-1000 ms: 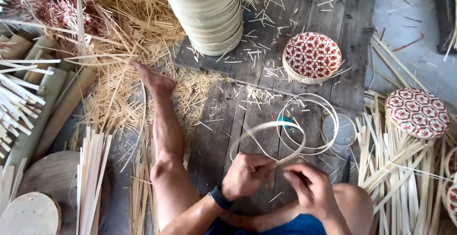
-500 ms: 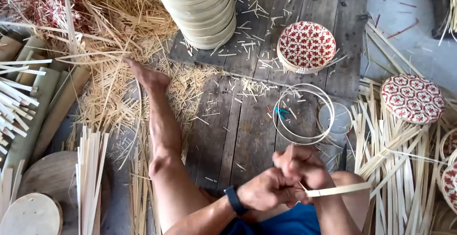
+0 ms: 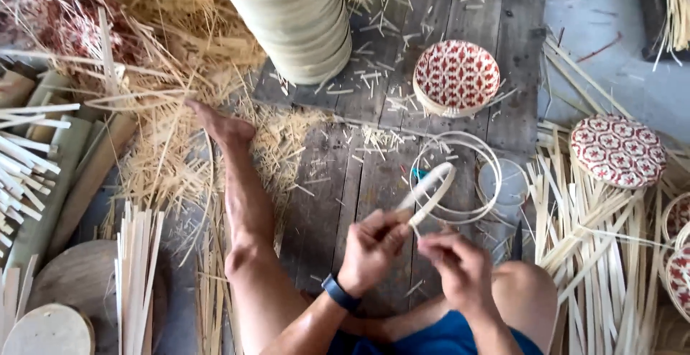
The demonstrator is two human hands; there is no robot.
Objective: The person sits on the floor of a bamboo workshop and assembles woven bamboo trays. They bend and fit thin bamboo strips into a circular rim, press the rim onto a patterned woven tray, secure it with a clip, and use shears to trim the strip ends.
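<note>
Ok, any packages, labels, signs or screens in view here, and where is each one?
No packages, labels, signs or screens show in this view.
Closest thing: dark band on the left wrist, low centre; whether it carries a screen cannot be told.
Patterned items only: round red-and-white woven bowl on the plank floor, upper centre-right; round red-and-white woven lid on the bamboo strips at right.

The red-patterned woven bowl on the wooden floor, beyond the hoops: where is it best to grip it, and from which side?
Grip the red-patterned woven bowl at its pale rim, coming from above. It sits upright with the mouth open, so the rim is exposed all round. The near side looks easiest, probably, though loose bamboo chips and the thin hoops lie just before it.
</note>
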